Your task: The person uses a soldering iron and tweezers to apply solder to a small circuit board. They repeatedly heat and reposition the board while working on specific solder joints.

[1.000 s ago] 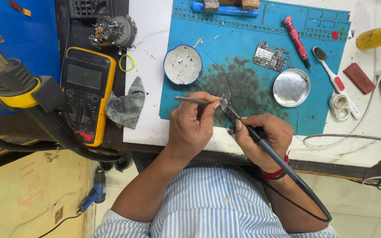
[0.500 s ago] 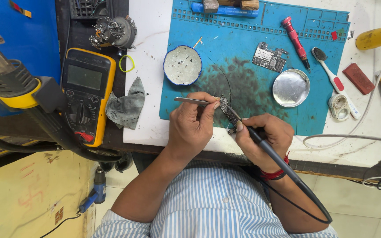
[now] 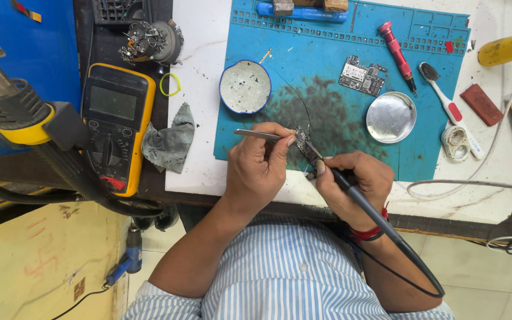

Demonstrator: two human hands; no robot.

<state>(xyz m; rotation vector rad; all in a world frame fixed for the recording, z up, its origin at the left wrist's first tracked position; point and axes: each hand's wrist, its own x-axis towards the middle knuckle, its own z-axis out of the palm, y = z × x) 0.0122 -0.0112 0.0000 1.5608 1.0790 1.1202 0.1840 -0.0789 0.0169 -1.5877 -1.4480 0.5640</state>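
Note:
My left hand [image 3: 256, 169] pinches a pair of metal tweezers [image 3: 258, 134], whose tips reach a small dark circuit board [image 3: 307, 150] at the near edge of the blue work mat [image 3: 327, 112]. My right hand [image 3: 357, 185] grips a black soldering iron [image 3: 351, 186]; its tip touches the same board. The iron's black cable loops down past my right forearm. Both hands rest close together over the mat's front edge.
On the mat lie a second circuit board [image 3: 361, 76], a round metal tin lid [image 3: 391, 117], a white round dish [image 3: 245, 86], a red screwdriver [image 3: 396, 46] and a brush [image 3: 448, 106]. A yellow multimeter [image 3: 114, 127], a grey cloth [image 3: 170, 142] and a hot-air gun [image 3: 19, 118] are left.

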